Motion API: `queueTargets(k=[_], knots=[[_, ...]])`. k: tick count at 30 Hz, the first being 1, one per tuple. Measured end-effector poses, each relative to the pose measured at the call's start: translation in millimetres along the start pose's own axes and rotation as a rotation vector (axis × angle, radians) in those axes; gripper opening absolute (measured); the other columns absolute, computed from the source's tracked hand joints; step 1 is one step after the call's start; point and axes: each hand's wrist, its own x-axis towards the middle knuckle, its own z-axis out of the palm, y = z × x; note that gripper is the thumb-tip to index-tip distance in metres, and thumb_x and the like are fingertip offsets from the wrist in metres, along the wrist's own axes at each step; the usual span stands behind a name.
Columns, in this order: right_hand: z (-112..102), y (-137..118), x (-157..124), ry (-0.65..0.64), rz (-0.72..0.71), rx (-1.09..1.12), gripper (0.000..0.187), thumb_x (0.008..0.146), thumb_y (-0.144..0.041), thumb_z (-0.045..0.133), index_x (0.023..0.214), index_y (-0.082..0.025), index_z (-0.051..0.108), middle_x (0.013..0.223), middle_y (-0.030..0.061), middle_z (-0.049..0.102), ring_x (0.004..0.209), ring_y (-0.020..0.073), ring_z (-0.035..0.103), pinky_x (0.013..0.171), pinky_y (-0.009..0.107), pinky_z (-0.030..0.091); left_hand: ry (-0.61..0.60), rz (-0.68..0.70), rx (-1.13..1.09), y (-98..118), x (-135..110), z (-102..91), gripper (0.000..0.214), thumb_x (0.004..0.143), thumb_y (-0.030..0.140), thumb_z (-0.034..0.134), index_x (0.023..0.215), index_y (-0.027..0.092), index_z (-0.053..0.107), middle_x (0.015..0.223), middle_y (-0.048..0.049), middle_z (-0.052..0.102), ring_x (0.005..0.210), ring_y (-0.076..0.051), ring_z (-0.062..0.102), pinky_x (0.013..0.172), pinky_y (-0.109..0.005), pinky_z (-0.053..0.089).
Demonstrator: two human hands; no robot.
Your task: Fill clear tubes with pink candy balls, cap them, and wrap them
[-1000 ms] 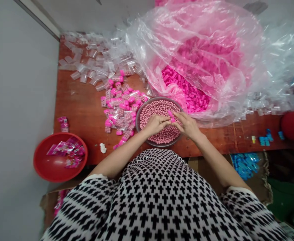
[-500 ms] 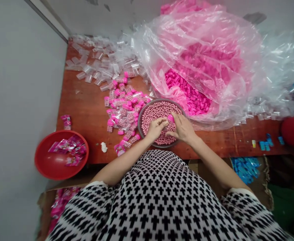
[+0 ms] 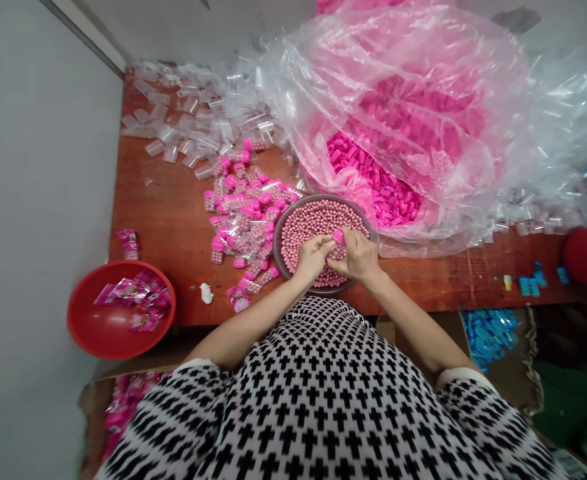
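Over a grey bowl full of small pink beads, both my hands meet at a small clear container with a bright pink cap. My left hand is closed, its thumb and fingertips pinched at the container's left side. From the right, my right hand curls its fingers and thumb round the cap and body. Much of the container is hidden by the fingers. Left of the bowl lies a heap of capped containers filled with pink beads.
A large clear bag of loose pink caps stands behind the bowl. Empty clear tubes lie at the back left. A red basin with pink packets is at left; a red bucket and blue pieces are at right.
My right hand's fingers have curled in more tightly around the capped container, and its thumb has come closer. My left hand stays pinched in nearly the same place.
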Motion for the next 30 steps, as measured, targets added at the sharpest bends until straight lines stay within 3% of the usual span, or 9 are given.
queueTargets(k=[3,6,9,13,16,20,24,27,30], knots=[[3.5,-3.3,9.1,0.007,-0.037,0.096,0.068,0.080,-0.044,0.055,0.134,-0.008,0.036,0.117,0.0207,0.057,0.108,0.0325,0.054,0.089,0.046,0.047,0.011,0.018,0.000,0.5,6.3,-6.5,0.020,0.072,0.030,0.060,0.084,0.014,0.063,0.068,0.0006,0.063,0.061,-0.011,0.054,0.059,-0.023,0.045],[4.5,-7.1,21.4,-0.016,-0.118,0.159,0.081,0.080,-0.046,0.058,0.142,-0.008,0.024,0.134,0.0227,0.047,0.123,0.0335,0.046,0.099,0.050,0.041,0.050,0.058,0.039,7.6,11.8,-27.6,0.028,0.072,0.036,0.062,0.088,0.013,0.064,0.071,-0.0010,0.065,0.062,-0.012,0.057,0.061,-0.024,0.047],[7.8,-4.8,28.8,-0.042,-0.140,0.207,0.081,0.081,-0.046,0.059,0.144,-0.011,0.022,0.138,0.0211,0.045,0.125,0.0323,0.046,0.100,0.051,0.041,0.120,0.103,0.140,20.9,13.1,-70.5,0.035,0.074,0.042,0.061,0.095,0.013,0.066,0.079,-0.0040,0.070,0.068,-0.014,0.062,0.067,-0.028,0.050],[20.7,8.2,25.4,-0.066,-0.061,0.255,0.058,0.087,-0.038,0.053,0.137,-0.013,0.037,0.129,0.0184,0.056,0.118,0.0283,0.055,0.096,0.047,0.047,0.315,0.138,0.521,37.5,21.9,-137.4,0.031,0.076,0.040,0.061,0.092,0.015,0.071,0.089,-0.0069,0.072,0.082,-0.020,0.064,0.078,-0.032,0.049],[32.1,16.6,19.8,-0.093,-0.013,0.265,0.047,0.088,-0.034,0.051,0.131,-0.015,0.046,0.121,0.0164,0.061,0.113,0.0271,0.059,0.094,0.046,0.049,0.406,0.200,0.774,42.2,54.8,-161.0,0.030,0.079,0.035,0.057,0.097,0.015,0.070,0.102,-0.0094,0.070,0.093,-0.022,0.063,0.084,-0.033,0.047],[43.5,22.9,19.7,-0.120,-0.003,0.267,0.040,0.088,-0.031,0.051,0.125,-0.016,0.052,0.119,0.0158,0.063,0.111,0.0269,0.061,0.093,0.047,0.051,0.275,0.327,0.939,39.8,136.7,-144.1,0.030,0.086,0.026,0.046,0.104,0.013,0.066,0.106,-0.0116,0.067,0.101,-0.022,0.060,0.093,-0.035,0.042],[51.5,30.7,24.7,-0.137,-0.002,0.278,0.036,0.088,-0.029,0.051,0.123,-0.020,0.054,0.115,0.0136,0.065,0.107,0.0261,0.063,0.091,0.047,0.053,0.267,0.217,1.004,27.9,221.0,-113.2,0.028,0.080,0.011,0.049,0.106,0.011,0.058,0.108,-0.0150,0.063,0.105,-0.026,0.056,0.094,-0.038,0.040],[55.3,36.1,25.9,-0.131,0.000,0.307,0.035,0.088,-0.028,0.051,0.122,-0.021,0.055,0.113,0.0134,0.066,0.105,0.0259,0.064,0.089,0.046,0.054,0.339,0.138,0.920,14.3,261.8,-101.6,0.029,0.076,0.009,0.056,0.105,0.012,0.053,0.111,-0.0158,0.060,0.106,-0.027,0.055,0.093,-0.039,0.039],[56.6,38.9,24.6,-0.137,0.018,0.314,0.033,0.089,-0.029,0.051,0.120,-0.021,0.057,0.112,0.0129,0.067,0.105,0.0256,0.064,0.089,0.046,0.055,0.372,0.122,0.819,6.8,282.4,-102.8,0.024,0.079,0.011,0.056,0.101,0.014,0.051,0.108,-0.0134,0.060,0.104,-0.024,0.055,0.093,-0.039,0.038]])
